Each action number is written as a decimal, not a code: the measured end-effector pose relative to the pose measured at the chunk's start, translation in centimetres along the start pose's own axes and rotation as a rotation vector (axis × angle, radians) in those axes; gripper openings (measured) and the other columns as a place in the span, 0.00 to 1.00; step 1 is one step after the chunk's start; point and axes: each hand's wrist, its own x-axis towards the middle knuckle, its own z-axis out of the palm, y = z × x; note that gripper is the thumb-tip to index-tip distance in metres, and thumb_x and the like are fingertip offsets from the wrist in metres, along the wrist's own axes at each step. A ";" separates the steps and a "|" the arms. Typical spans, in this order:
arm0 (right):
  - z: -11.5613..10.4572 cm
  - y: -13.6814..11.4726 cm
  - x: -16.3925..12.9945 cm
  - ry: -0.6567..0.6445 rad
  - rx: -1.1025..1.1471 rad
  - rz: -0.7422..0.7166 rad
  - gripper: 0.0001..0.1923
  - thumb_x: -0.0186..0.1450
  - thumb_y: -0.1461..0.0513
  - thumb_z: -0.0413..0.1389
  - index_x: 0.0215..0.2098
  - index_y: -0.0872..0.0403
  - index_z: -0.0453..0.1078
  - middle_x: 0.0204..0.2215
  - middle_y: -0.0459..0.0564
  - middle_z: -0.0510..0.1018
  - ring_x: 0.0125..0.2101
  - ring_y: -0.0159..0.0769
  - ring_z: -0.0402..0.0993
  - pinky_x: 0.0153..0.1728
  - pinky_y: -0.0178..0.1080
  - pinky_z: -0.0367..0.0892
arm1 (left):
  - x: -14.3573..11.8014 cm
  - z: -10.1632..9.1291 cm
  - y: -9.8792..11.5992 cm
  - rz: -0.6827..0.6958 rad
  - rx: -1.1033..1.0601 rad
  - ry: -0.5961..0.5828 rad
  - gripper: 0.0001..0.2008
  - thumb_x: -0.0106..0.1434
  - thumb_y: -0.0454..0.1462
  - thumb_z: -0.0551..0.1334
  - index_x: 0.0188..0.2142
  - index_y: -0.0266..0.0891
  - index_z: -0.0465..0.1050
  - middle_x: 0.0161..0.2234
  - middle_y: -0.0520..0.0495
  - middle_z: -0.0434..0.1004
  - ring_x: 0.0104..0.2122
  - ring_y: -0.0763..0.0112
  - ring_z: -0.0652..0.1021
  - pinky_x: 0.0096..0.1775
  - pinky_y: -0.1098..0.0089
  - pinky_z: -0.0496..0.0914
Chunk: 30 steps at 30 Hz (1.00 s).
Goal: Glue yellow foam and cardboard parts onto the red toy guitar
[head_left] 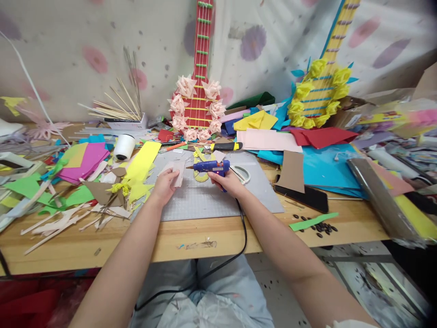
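Observation:
My right hand (229, 183) grips a blue hot glue gun (211, 167), its nozzle pointing left toward a small pale pink paper piece (178, 172). My left hand (164, 187) holds that paper piece by its lower edge, just above the grey cutting mat (218, 198). The gun's black cord (243, 228) runs down over the table's front edge to my lap. White-handled scissors (241, 174) lie on the mat right behind my right hand.
A red paper guitar (198, 105) with pink flowers and a yellow paper guitar (319, 98) lean at the back. Coloured paper scraps (82, 161), a white tape roll (123, 146), a yellow utility knife (225, 146), a black phone (307, 196) and dark seeds (321, 227) crowd the wooden table (102, 246).

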 end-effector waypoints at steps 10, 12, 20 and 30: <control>0.1 0.6 0.2 0.003 -0.045 0.017 0.23 0.54 0.43 0.55 0.21 0.54 0.63 0.13 0.42 0.64 0.13 0.24 0.55 0.14 0.32 0.53 | 0.1 0.0 -0.1 0.001 0.014 -0.008 0.05 0.47 0.30 0.63 0.26 0.33 0.68 0.19 0.54 0.68 0.16 0.79 0.67 0.18 0.77 0.60; 0.1 0.6 0.2 -0.001 -0.048 0.020 0.23 0.54 0.43 0.55 0.20 0.54 0.63 0.13 0.42 0.64 0.13 0.24 0.55 0.14 0.32 0.53 | 0.1 -0.1 -0.1 0.002 0.015 -0.011 0.05 0.47 0.30 0.62 0.26 0.33 0.68 0.19 0.53 0.68 0.16 0.79 0.67 0.18 0.76 0.60; 0.1 0.6 0.2 0.015 -0.066 0.027 0.24 0.53 0.42 0.55 0.19 0.54 0.61 0.13 0.42 0.63 0.13 0.23 0.56 0.16 0.32 0.54 | 0.2 -0.1 -0.2 -0.006 0.006 -0.017 0.06 0.47 0.31 0.63 0.26 0.34 0.68 0.20 0.54 0.68 0.17 0.79 0.68 0.19 0.77 0.61; 0.1 0.7 0.2 -0.008 -0.039 0.025 0.24 0.53 0.43 0.55 0.19 0.54 0.61 0.13 0.41 0.63 0.13 0.24 0.56 0.15 0.32 0.54 | 0.1 -0.1 -0.1 -0.010 0.013 -0.017 0.06 0.47 0.30 0.63 0.26 0.34 0.67 0.19 0.54 0.67 0.16 0.79 0.67 0.18 0.77 0.60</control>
